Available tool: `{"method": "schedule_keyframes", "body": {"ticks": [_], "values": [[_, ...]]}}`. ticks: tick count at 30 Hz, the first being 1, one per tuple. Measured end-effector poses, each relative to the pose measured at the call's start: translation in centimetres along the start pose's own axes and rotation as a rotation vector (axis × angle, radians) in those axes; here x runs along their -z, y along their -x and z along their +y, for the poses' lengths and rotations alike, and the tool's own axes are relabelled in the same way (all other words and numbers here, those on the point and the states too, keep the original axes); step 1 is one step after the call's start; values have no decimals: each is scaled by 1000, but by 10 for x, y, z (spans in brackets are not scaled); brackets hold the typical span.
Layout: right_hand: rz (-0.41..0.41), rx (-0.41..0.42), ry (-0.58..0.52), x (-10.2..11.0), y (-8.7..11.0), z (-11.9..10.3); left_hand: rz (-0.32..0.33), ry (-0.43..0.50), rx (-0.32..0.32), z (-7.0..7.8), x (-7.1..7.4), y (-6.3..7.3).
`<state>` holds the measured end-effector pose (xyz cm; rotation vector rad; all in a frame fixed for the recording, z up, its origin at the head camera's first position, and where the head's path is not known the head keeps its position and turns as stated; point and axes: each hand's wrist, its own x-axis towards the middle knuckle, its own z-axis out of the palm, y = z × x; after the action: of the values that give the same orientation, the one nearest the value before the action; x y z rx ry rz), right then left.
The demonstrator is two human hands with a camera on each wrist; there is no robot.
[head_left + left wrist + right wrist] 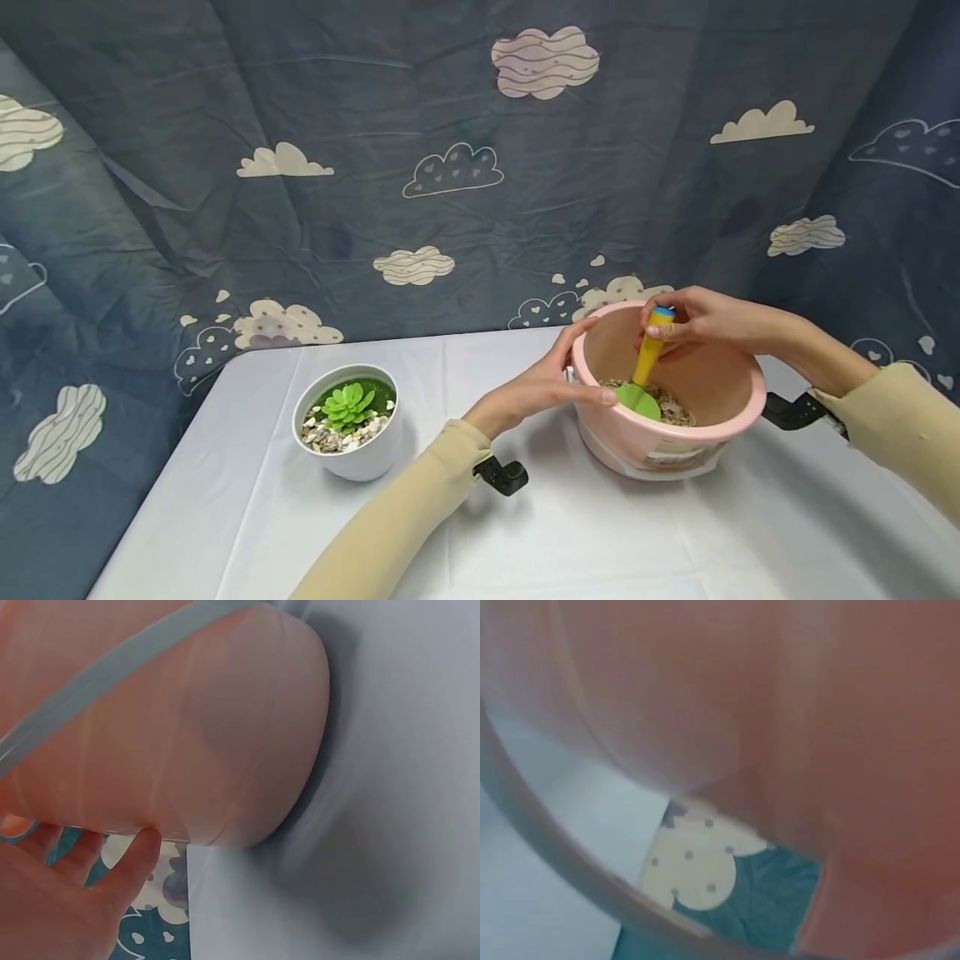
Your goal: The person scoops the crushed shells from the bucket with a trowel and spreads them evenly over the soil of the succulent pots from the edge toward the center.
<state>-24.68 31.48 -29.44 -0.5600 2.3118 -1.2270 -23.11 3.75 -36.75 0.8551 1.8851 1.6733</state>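
White tabletop (465, 533) bore both vessels | pink bucket (731, 379) stood at right | white pot (367, 458) stood well apart | left hand (540, 383) spread wide, touching the pink bucket | right hand (701, 317) gripped the yellow-and-green shovel (646, 354) — green end low inside the pink bucket

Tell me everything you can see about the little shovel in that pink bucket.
The shovel looks like plastic, with a yellow handle, a blue end and a green blade. It stands tilted inside the pink bucket, blade down by loose, pale bits. The right hand grips the handle near its top. How deep the blade sits, I can't tell.
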Motion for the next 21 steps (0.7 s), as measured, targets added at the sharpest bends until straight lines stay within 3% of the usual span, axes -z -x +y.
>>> {"method": "schedule_keyframes", "body": {"ticks": [7, 21], "values": [[133, -70, -34, -15, 2, 3, -2, 11, 5, -3, -1, -1], [346, -106, -24, -37, 7, -3, 1, 18, 4, -2, 0, -1]]}}
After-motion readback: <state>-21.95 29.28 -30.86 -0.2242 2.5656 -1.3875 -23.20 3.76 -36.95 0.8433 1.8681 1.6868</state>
